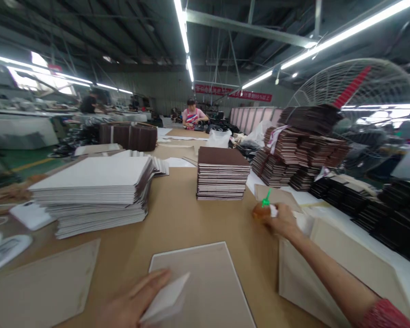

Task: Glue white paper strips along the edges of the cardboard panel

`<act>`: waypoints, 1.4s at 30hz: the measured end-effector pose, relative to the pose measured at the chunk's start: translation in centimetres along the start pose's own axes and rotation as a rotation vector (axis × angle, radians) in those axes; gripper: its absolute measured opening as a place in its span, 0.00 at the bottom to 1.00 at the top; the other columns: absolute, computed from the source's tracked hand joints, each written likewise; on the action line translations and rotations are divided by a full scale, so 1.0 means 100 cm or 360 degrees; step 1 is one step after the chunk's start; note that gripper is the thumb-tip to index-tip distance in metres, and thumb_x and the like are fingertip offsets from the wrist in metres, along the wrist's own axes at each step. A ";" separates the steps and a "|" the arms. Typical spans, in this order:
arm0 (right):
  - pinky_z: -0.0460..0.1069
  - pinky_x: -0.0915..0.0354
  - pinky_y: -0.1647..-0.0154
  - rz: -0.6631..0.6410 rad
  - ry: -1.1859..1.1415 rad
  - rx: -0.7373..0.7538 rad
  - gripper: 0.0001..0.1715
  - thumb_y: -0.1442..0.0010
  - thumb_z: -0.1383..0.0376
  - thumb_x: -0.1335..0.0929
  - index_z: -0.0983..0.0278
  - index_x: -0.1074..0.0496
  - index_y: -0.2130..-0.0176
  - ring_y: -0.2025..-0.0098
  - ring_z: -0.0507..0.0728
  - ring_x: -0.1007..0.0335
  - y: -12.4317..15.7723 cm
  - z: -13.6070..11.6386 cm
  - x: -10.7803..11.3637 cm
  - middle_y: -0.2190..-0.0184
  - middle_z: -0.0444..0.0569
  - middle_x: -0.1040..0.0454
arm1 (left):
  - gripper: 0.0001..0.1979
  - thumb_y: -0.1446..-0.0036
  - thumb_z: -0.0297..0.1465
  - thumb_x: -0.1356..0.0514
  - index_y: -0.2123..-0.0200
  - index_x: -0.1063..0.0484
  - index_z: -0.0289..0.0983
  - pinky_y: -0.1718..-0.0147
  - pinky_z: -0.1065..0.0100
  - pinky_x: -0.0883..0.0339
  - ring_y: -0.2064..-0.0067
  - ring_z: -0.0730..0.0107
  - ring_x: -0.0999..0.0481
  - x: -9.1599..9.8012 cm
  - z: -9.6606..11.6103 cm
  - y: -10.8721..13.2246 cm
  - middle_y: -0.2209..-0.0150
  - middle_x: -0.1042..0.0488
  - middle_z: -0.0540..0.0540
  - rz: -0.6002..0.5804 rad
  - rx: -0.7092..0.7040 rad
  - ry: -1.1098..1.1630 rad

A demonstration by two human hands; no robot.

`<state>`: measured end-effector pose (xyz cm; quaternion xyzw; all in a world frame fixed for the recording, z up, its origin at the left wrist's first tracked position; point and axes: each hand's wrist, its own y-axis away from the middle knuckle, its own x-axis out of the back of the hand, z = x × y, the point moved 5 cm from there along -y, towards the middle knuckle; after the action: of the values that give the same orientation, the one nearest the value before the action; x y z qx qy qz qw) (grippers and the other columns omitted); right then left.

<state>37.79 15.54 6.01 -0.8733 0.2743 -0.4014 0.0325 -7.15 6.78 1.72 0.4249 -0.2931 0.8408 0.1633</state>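
Note:
In the head view, my left hand [136, 294] is at the lower middle, smeared by motion, with a small white slip [169, 298] held at its fingers. Under the slip lies a beige rectangular panel [205, 273] with a pale edge. Out to the right, my right hand [283, 221] has its fingers closed at the side of a small amber bottle [260, 212] with a green nozzle. Something white shows between those fingers and the bottle. Beyond it stands a neat stack of dark brown panels [223, 175].
A tall stack of white-topped panels [95, 182] stands at left, near a white phone [32, 215]. Beige panels [355, 259] lie at right, below bundled brown stacks [304, 146] and black stacks [399, 214]. A large fan [358, 86] rises behind. Another person [192, 116] works at the far end.

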 end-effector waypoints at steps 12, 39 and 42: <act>0.47 0.40 0.68 -0.1474 -0.1245 0.0182 0.18 0.49 0.52 0.28 0.60 0.33 0.63 0.67 0.53 0.35 0.158 -0.182 -0.053 0.69 0.44 0.29 | 0.23 0.44 0.49 0.44 0.59 0.28 0.35 0.74 0.70 0.38 0.78 0.72 0.30 0.010 0.075 -0.030 0.79 0.27 0.51 -0.0419 0.1215 0.1569; 0.40 0.50 0.86 -0.0983 -0.1760 -0.0270 0.17 0.50 0.57 0.26 0.65 0.32 0.74 0.85 0.43 0.44 0.147 -0.157 -0.064 0.80 0.44 0.26 | 0.27 0.49 0.54 0.42 0.68 0.23 0.34 0.77 0.70 0.47 0.80 0.73 0.40 0.002 0.043 -0.006 0.86 0.37 0.53 -0.0094 0.1355 0.1395; 0.38 0.46 0.85 -0.0922 -0.1864 -0.0412 0.17 0.54 0.60 0.23 0.65 0.33 0.74 0.84 0.44 0.40 0.148 -0.144 -0.063 0.80 0.45 0.26 | 0.23 0.52 0.52 0.38 0.75 0.27 0.35 0.74 0.71 0.44 0.73 0.70 0.34 0.003 0.024 0.009 0.79 0.31 0.50 0.0112 0.1464 0.1468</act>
<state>17.40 8.54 7.33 -0.9823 0.0114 0.1830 -0.0381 -6.38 4.58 2.76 0.0371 0.1831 0.9813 0.0461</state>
